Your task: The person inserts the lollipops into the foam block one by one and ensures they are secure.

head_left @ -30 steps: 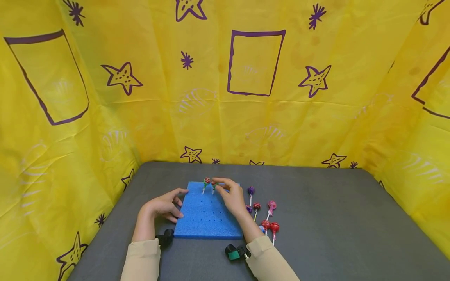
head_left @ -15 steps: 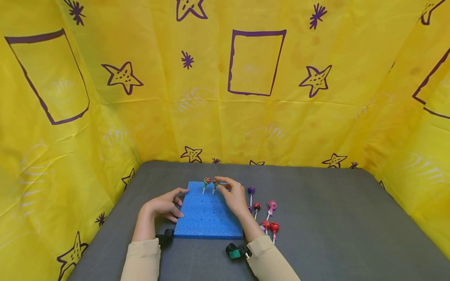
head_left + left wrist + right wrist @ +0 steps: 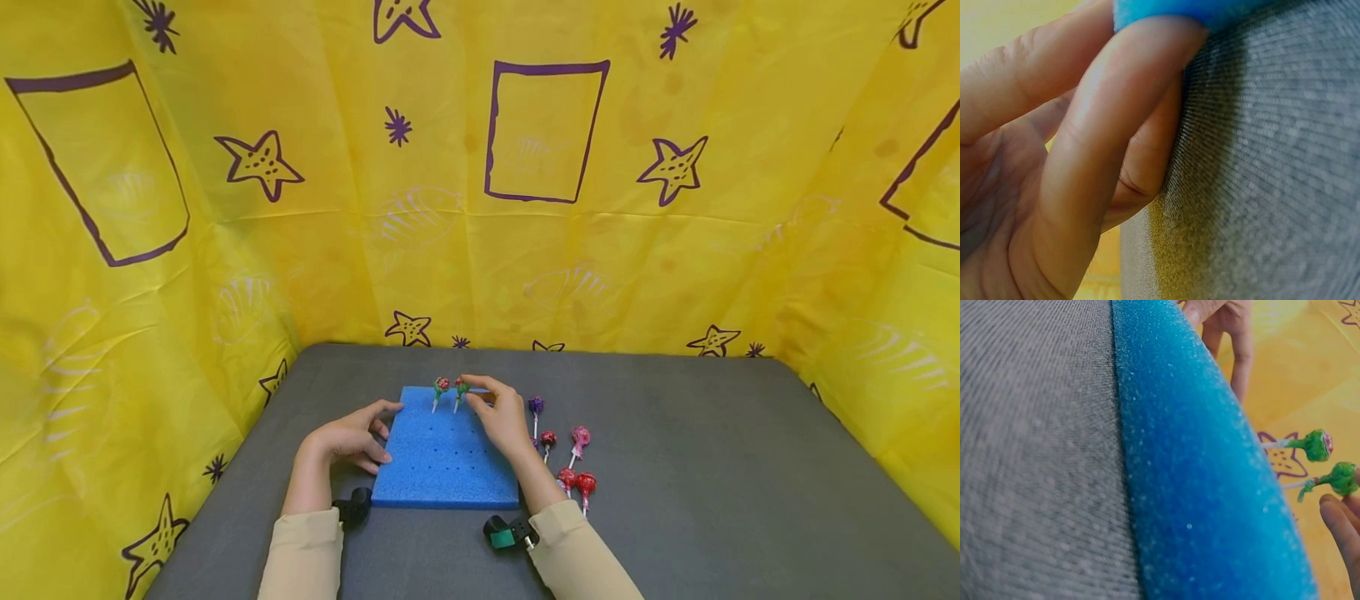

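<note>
My left hand [image 3: 352, 437] is at the left side of a blue foam board [image 3: 442, 487] that is dotted with small holes. Its thumb and index finger touch the board's edge; in the left wrist view a fingertip [image 3: 1166, 37] presses against the foam. My right hand [image 3: 498, 421] pinches the green-and-red wrapped head of a lollipop [image 3: 460, 390], whose white stick stands in the board near the far edge. Just left of it a second green-and-red lollipop [image 3: 441, 387] stands upright in the foam. The right wrist view shows both lollipops, with fingers at the nearer one [image 3: 1342, 479].
Right of the board, several wrapped lollipops lie on the dark grey table [image 3: 712, 467]: a purple one [image 3: 536, 406], a pink one [image 3: 581, 437] and red ones [image 3: 587, 483] among them. A yellow patterned curtain [image 3: 450, 267] surrounds the table's back and sides.
The right hand has shifted slightly to the right, still at the lollipop, whose head leans a little further right and shows more. The left hand and the board stay in place.
</note>
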`<state>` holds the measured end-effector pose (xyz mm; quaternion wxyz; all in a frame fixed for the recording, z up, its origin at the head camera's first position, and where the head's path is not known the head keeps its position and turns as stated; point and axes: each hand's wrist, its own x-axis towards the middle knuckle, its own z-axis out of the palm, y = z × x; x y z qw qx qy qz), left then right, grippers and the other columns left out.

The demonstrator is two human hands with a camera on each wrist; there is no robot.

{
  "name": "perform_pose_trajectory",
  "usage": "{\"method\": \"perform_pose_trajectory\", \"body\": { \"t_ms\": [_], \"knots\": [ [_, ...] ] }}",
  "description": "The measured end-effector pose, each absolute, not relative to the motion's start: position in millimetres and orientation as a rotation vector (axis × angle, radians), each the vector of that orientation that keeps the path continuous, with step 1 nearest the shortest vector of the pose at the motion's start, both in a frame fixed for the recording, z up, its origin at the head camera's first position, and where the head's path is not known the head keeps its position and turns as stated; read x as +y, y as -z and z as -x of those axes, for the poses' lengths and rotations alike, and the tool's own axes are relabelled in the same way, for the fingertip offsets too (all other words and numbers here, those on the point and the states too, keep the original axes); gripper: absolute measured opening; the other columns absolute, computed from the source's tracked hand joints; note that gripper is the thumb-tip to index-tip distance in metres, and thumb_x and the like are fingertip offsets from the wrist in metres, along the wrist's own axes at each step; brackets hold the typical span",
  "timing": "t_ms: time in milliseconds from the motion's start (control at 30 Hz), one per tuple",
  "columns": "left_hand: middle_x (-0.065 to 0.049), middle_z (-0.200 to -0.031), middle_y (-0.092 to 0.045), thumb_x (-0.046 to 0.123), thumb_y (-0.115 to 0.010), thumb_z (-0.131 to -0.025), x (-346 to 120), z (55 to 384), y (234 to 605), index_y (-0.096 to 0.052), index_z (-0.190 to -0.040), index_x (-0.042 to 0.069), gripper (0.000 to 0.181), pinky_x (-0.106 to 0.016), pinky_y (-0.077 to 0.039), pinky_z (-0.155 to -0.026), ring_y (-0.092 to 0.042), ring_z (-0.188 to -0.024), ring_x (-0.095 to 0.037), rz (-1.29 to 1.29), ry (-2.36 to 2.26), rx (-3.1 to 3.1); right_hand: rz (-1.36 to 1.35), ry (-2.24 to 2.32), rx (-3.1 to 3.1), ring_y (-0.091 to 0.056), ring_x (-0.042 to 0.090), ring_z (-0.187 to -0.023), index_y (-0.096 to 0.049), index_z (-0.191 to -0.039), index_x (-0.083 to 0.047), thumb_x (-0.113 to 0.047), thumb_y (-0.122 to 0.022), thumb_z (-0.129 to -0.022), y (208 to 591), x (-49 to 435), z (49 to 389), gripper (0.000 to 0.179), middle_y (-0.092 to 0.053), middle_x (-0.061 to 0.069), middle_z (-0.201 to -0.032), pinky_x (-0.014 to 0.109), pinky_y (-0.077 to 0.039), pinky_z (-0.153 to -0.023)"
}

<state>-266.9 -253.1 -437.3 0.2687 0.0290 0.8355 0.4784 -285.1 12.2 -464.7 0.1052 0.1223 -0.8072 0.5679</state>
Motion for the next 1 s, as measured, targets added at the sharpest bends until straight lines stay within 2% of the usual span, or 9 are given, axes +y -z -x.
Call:
{"method": "perform_pose_trajectory", "body": {
  "t_ms": [333,700,1000],
  "knots": [
    [-0.016,-0.109,-0.046,-0.003,-0.077,-0.079,-252.9,266.7,437.4,-0.03,-0.153,0.015,0.089,-0.032,-0.061,-0.063,-0.06,-0.07,-0.02,-0.082,-1.284,2.255,-0.358,-1.675,-2.391,-0.072,0.027,-0.104,-0.072,-0.119,-0.021,-0.013,-0.067,-0.093,459.6,15.1,283.4,0.027,-0.072,0.007,-0.122,0.034,-0.061,-0.076],
    [-0.017,-0.11,-0.047,-0.002,-0.077,-0.079,-253.1,267.5,436.9,-0.029,-0.153,0.015,0.09,-0.032,-0.061,-0.063,-0.06,-0.07,-0.02,-0.076,-1.277,2.26,-0.307,-1.617,-2.392,-0.072,0.027,-0.102,-0.071,-0.117,-0.013,-0.01,-0.068,-0.092,447.4,28.5,285.3,0.026,-0.073,0.009,-0.118,0.04,-0.061,-0.081],
    [-0.016,-0.109,-0.047,-0.002,-0.077,-0.079,-253.2,268.1,437.2,-0.029,-0.153,0.015,0.09,-0.031,-0.061,-0.062,-0.06,-0.071,-0.019,-0.077,-1.275,2.256,-0.1,-1.579,-2.353,-0.072,0.029,-0.101,-0.072,-0.114,-0.011,-0.007,-0.068,-0.09,438.8,56.8,289.4,0.025,-0.074,0.012,-0.113,0.041,-0.06,-0.081]
  ]
}}
